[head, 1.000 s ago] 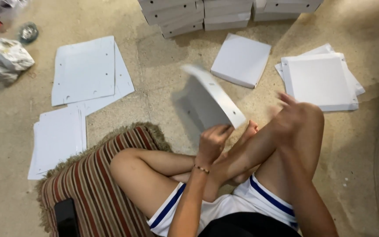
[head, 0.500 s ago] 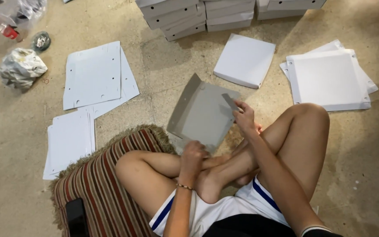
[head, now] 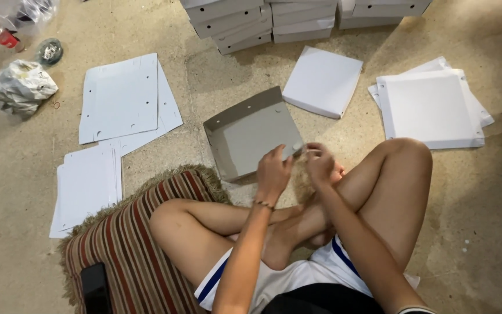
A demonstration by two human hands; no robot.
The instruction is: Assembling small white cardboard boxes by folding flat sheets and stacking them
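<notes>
Left hand curls over the near corner of the grey half-folded box, fingers pinching its edge; right hand nips the same corner alongside. The box tilts on the floor before crossed legs, bare floor around it.

Hidden behind the left hand and right hand: the near corner of the grey box tray. Too small to tell what the fingers pinch there. Cut off by the top edge: the stack of white boxes and the plastic bag. Cut off at the bottom: the striped cushion and the black phone.
</notes>
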